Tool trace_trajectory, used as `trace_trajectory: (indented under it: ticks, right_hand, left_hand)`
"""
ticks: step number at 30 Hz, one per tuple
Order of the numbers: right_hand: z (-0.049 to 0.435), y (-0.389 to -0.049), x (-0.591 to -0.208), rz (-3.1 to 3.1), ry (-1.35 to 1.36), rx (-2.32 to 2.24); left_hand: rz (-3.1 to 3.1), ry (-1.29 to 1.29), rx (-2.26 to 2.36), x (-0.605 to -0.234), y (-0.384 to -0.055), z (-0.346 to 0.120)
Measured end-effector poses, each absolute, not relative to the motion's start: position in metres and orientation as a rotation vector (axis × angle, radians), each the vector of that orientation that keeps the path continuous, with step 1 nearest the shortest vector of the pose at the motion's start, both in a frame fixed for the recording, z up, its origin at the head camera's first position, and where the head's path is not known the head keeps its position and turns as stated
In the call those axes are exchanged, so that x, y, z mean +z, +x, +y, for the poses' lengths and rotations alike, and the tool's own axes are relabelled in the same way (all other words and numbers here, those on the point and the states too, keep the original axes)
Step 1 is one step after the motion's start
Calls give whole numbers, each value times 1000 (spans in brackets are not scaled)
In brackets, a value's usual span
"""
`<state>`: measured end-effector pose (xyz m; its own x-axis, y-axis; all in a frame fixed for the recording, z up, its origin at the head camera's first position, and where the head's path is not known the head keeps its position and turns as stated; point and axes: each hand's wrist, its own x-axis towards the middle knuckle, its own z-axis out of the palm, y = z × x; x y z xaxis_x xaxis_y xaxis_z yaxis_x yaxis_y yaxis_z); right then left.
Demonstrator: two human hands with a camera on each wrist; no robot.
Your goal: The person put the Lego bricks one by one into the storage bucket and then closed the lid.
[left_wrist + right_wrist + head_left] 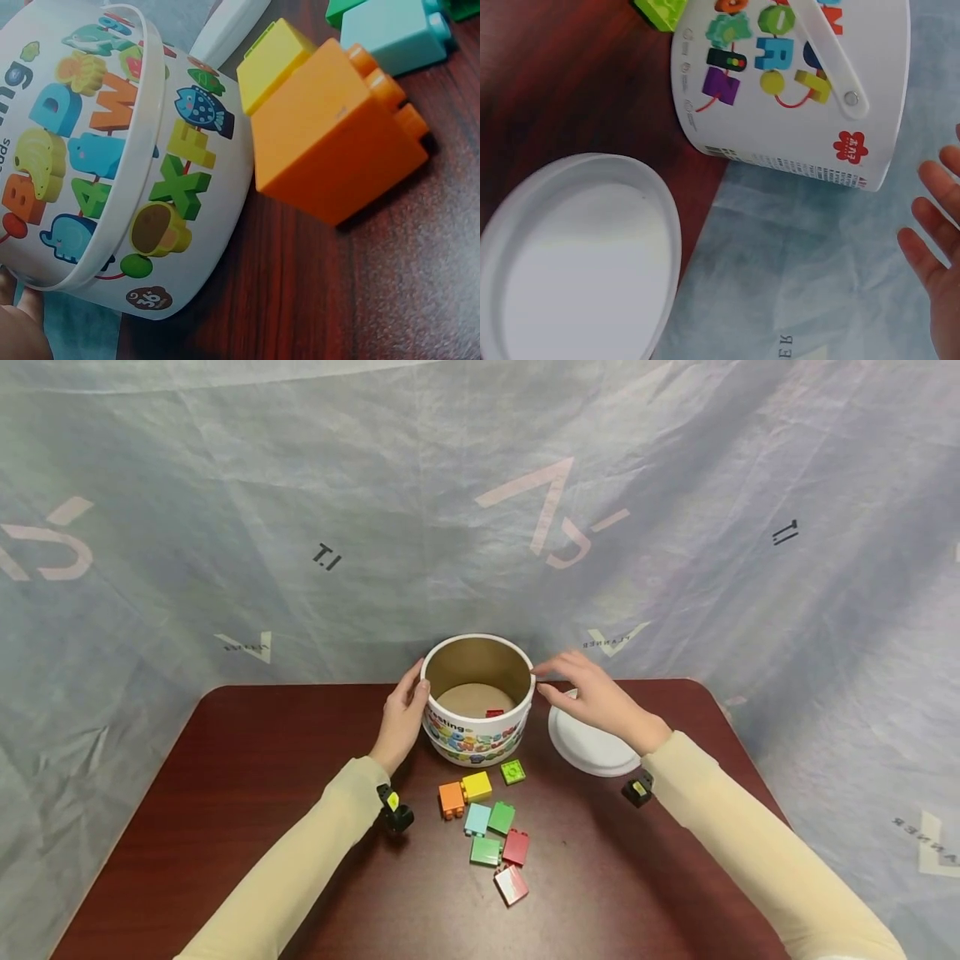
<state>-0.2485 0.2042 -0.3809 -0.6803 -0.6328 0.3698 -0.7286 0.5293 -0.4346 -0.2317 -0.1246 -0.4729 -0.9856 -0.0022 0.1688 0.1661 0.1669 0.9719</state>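
A white round bucket (480,743) printed with colourful letters and animals stands at the table's far edge. Inside it, a small red piece (494,713) lies on the bottom. My left hand (400,718) rests against the bucket's left side, thumb and fingers at the rim; only its fingertips show in the left wrist view. At the right rim is my right hand (592,695), its fingers extended; the right wrist view shows these fingers (922,259) spread and apart from the bucket. A white lid (592,747) lies beneath the right forearm, its near part partly covered.
Before the bucket lie toy bricks: orange (451,799), yellow (477,787), light blue (477,819), lime green (513,772), two green ones, a red brick (516,847) and a red one with glare (511,886). Grey cloth (420,527) hangs behind the table.
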Motion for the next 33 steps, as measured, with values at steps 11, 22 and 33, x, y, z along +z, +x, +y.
trace_trajectory:
  ticks: [11,22,33]
  right_hand:
    - [216,-225,-394,-2595,1151,847]
    - [215,-215,-409,-2544,1191,864]
    - [211,-209,-428,-2559,1190,898]
  left_hand:
    - [-2275,-195,-1954,-474,-234,-123]
    - [-2275,-186,-1944,-474,-236,-121]
    - [-2266,-199,-1934,-476,-239,-123]
